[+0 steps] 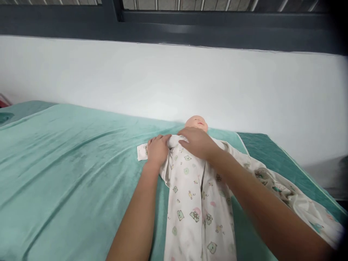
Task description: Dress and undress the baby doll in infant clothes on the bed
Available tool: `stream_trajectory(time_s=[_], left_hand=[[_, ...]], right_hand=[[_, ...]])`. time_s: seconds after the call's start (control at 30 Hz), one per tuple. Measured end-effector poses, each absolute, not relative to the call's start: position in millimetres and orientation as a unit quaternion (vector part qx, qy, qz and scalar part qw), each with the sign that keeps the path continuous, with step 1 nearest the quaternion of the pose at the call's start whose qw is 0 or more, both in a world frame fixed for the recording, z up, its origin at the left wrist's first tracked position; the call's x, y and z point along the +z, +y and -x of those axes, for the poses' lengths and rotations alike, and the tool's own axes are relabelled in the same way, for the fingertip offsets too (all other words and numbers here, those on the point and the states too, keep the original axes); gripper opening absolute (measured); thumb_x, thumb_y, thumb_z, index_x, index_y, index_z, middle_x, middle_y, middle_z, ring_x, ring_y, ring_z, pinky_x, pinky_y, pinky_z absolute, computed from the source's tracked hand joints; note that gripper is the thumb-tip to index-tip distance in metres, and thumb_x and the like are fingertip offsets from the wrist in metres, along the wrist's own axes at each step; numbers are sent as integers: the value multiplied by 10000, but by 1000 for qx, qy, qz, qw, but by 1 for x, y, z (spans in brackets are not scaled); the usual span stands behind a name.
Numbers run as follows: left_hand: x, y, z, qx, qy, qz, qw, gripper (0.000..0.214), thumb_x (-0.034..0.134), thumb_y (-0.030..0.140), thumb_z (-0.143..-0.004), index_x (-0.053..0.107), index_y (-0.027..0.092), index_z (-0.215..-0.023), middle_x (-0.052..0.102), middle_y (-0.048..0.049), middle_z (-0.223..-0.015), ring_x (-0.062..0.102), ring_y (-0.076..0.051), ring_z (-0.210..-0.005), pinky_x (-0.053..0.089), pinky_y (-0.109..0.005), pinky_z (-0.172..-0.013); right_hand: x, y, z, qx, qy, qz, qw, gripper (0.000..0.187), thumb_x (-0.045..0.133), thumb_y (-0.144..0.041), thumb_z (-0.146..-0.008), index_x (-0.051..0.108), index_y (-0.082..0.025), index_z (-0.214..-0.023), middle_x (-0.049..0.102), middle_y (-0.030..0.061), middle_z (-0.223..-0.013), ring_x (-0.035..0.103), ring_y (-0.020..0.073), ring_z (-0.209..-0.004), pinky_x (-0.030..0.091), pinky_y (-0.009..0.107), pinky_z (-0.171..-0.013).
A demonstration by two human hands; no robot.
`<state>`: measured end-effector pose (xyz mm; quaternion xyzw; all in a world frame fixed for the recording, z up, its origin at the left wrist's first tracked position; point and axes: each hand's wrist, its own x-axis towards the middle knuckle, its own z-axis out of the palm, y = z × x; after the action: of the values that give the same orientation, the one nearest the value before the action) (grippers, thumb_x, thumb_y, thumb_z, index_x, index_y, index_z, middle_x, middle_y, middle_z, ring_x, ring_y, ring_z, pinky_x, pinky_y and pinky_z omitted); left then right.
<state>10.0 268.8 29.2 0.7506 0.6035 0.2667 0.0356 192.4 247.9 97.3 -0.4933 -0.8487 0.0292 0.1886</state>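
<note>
A baby doll [196, 122] lies on its back, its head near the wall. Over its body is a long white baby sleepsuit [186, 195] with green and pink animal prints; most of the doll is hidden. My left hand [158, 149] is closed on the sleeve at the left, and the sleeve's cuff [142, 152] sticks out beyond it. Below the doll's chin, my right hand [198, 142] grips the sleepsuit at the shoulder, thumb and fingers on either side of a white fold. The fingertips are partly hidden.
A light teal blanket [67, 174] covers the bed, with darker teal cloth [257, 145] at the right. Another crumpled white printed cloth [285, 192] lies right of the doll, partly behind my right forearm. A white wall [108, 79] and dark window frame [190, 30] stand behind.
</note>
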Motion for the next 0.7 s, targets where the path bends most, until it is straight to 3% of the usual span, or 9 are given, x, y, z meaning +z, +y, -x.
stream_trajectory(time_s=[0.1,0.17,0.33,0.53,0.7], left_hand=[[30,269,-10,271,614,-741,40,441,356,171,-947,652,318,-1240,720,-54,-1175,633,-261,-1103,403,-417,-983],[31,270,-10,264,626,-733,39,419,372,158,-932,666,302,-1193,732,-43,-1153,644,-251,-1082,414,-399,-964],[32,272,-11,268,634,-725,28,394,400,146,-915,661,276,-1180,744,-41,-1126,657,-249,-1057,432,-378,-929],[35,268,-8,300,614,-729,33,407,383,169,-952,692,312,-1176,726,-15,-1165,652,-227,-1066,456,-334,-886],[31,267,-6,325,606,-724,51,453,387,125,-941,693,341,-1196,698,14,-1195,645,-190,-1049,464,-297,-848]], right_hand=[[102,271,-156,11,-864,502,21,288,524,-244,-898,638,-169,-1152,668,147,-1165,608,317,-1073,473,420,-835],[100,282,-142,13,-857,514,-26,326,557,-272,-882,603,-153,-1183,648,162,-1196,612,318,-1063,484,397,-780],[96,292,-132,22,-847,528,-62,429,653,-307,-829,568,-136,-1213,649,173,-1213,644,308,-1027,487,350,-729],[106,284,-141,7,-847,526,-80,374,605,-279,-877,582,-167,-1233,664,141,-1202,647,304,-1041,473,346,-722],[123,279,-160,8,-845,526,-101,268,552,-315,-915,646,-244,-1157,678,92,-1144,675,252,-864,432,318,-616]])
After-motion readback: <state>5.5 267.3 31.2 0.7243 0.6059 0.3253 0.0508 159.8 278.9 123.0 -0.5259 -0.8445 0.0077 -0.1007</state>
